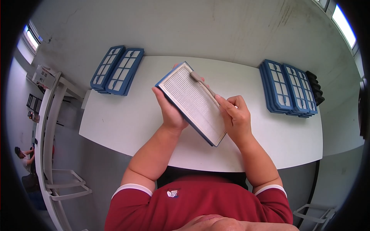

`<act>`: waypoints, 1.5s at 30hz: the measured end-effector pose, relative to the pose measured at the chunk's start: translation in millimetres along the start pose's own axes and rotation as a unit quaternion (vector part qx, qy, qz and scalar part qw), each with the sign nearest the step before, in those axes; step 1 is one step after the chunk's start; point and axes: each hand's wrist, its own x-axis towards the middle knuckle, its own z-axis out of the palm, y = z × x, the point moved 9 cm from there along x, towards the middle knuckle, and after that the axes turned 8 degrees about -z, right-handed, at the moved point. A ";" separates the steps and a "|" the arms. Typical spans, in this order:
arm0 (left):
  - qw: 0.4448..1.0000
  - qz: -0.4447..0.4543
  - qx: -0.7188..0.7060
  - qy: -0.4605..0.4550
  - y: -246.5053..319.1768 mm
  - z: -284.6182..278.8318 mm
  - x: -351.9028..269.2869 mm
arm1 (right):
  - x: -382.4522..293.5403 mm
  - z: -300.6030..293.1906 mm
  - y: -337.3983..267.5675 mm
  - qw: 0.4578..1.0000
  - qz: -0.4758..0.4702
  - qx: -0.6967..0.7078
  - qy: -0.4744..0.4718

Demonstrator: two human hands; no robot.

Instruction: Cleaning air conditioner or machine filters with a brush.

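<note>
A pleated air filter panel (pixel 193 104) with a blue frame is held tilted above the white table, its white pleats facing up. My left hand (pixel 172 111) grips it from the left side and beneath, with fingertips showing past the far edge. Along the filter's upper right edge lies a thin grey-beige strip or tool (pixel 203 83) with a wider rounded end. My right hand (pixel 235 115) pinches the near end of this strip between thumb and finger, against the filter's edge. Whether the strip is separate from the filter I cannot tell.
Blue-framed filters (pixel 124 72) lie stacked at the back left of the white table (pixel 115 118). More blue-framed filters (pixel 279 86) stand stacked at the right, beside black moulded parts (pixel 315 88). A wall rises behind the table. Another person (pixel 26 158) is far off at the left.
</note>
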 end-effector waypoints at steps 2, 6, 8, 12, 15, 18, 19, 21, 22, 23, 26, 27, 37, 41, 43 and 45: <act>1.000 0.001 0.002 -0.002 -0.3 -0.3 0.3 | 0.1 1.5 -0.3 1.000 0.000 0.002 0.001; 1.000 0.006 0.008 -0.008 -1.6 -1.2 0.5 | -0.1 2.2 -0.9 1.000 -0.013 0.000 0.013; 1.000 -0.003 0.008 0.008 -1.6 -2.0 -0.9 | -1.0 2.8 -4.7 1.000 -0.017 0.000 0.011; 0.999 -0.016 0.016 0.045 -1.5 -8.7 -1.2 | -2.9 7.6 -15.5 0.999 -0.038 0.013 0.005; 0.997 -0.016 0.015 0.077 -0.8 -10.4 -1.9 | -2.8 6.6 -17.8 0.999 -0.045 0.007 0.009; 0.998 -0.018 0.007 0.057 -0.4 -9.5 -1.5 | -3.9 7.1 -19.7 0.999 -0.054 -0.003 0.008; 0.998 -0.018 0.007 0.058 -0.4 -9.2 -1.3 | -3.7 7.4 -20.0 0.999 -0.054 -0.003 0.007; 0.996 -0.014 0.007 0.088 0.1 -13.3 -1.7 | -3.2 7.1 -21.5 0.998 -0.057 -0.004 0.012; 0.996 -0.014 0.007 0.089 0.6 -15.0 -1.9 | -3.6 7.4 -22.6 0.998 -0.058 -0.003 0.011; 0.997 -0.016 0.004 0.075 0.5 -15.5 -1.7 | -4.8 8.7 -25.2 0.998 -0.064 0.005 0.006; 0.998 -0.019 -0.001 0.064 0.0 -16.3 0.4 | -9.4 13.0 -34.8 0.996 -0.074 0.041 -0.021; 0.997 -0.017 0.000 0.069 0.9 -18.0 0.2 | -9.7 17.8 -38.8 0.993 -0.078 0.072 -0.041; 0.994 -0.014 0.005 0.107 10.6 -23.4 -2.1 | -4.2 16.0 -27.3 0.994 -0.050 0.077 -0.053; 0.993 -0.015 -0.003 0.115 11.0 -21.3 -3.2 | -0.8 10.9 -22.4 0.997 -0.057 0.047 -0.028; 0.994 -0.016 -0.006 0.108 10.2 -20.9 -3.2 | 0.0 8.2 -23.2 0.997 -0.056 0.044 -0.021; 0.995 -0.014 -0.006 0.097 10.5 -19.3 -3.0 | 0.5 6.1 -20.6 0.998 -0.049 0.042 -0.021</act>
